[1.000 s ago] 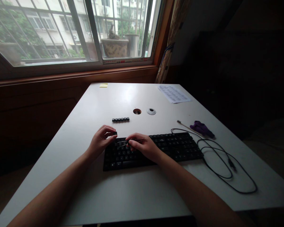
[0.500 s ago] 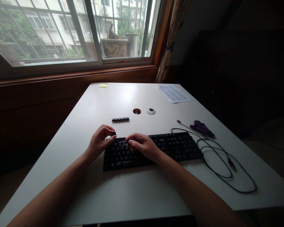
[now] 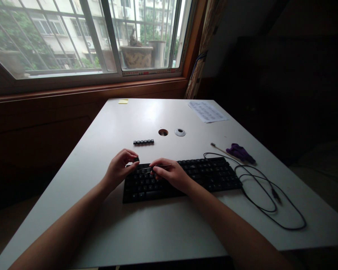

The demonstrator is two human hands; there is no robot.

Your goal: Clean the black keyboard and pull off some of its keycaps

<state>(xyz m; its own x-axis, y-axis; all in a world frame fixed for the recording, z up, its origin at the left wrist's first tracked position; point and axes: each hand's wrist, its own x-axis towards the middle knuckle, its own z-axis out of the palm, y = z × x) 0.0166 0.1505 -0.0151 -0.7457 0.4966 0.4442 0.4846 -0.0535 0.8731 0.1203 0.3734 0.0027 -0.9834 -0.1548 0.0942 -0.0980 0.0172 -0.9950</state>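
A black keyboard (image 3: 205, 174) lies on the white table below both hands. My left hand (image 3: 121, 164) pinches a small black keycap (image 3: 136, 159) between thumb and fingers, just above the keyboard's upper left corner. Over the left half of the keys, my right hand (image 3: 169, 172) is closed on a thin wire keycap puller (image 3: 146, 170), whose two wire prongs point left toward my left hand. Behind the hands stands a short row of several black keycaps (image 3: 143, 142).
The keyboard's cable (image 3: 270, 213) loops over the right side, near a purple cloth (image 3: 240, 153) and a thin brush (image 3: 222, 150). Farther back are a round table hole (image 3: 163, 132), its grey cover (image 3: 180, 132), printed paper (image 3: 207, 111) and a yellow sticky note (image 3: 123, 101).
The keycap in my left fingers has tilted and shifted slightly to the right. My right hand and the puller have stayed nearly still.
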